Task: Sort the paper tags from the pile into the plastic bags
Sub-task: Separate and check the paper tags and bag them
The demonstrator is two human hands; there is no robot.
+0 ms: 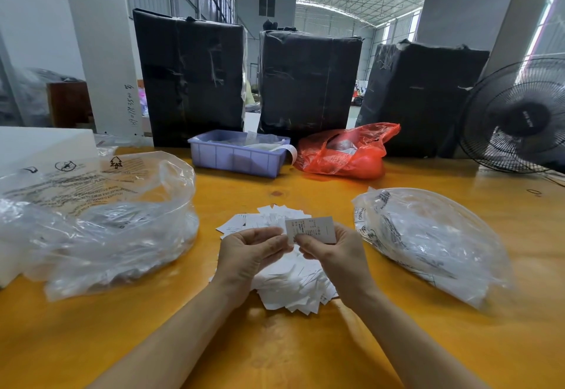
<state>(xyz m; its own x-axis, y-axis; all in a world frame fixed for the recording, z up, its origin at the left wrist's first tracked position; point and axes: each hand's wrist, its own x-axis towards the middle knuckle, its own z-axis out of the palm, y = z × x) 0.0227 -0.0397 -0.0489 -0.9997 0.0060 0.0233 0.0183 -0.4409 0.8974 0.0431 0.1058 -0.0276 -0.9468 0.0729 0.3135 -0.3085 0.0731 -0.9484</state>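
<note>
Over the pile of paper tags (290, 284) on the yellow counter (275, 352), both hands meet: right hand (333, 254) pinches one printed tag (310, 229), left hand (250, 254) curls its fingers at that tag's edge. Two clear plastic bags (97, 223) (428, 242) flank the pile; behind it, one purple bin (238, 156), one red bag (345, 153), three black-wrapped boxes (189, 77).

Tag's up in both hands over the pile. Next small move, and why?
Probably release the left hand and let the right hand carry the tag to a clear bag: it is pinched, lifted off the pile, print facing up.
</note>
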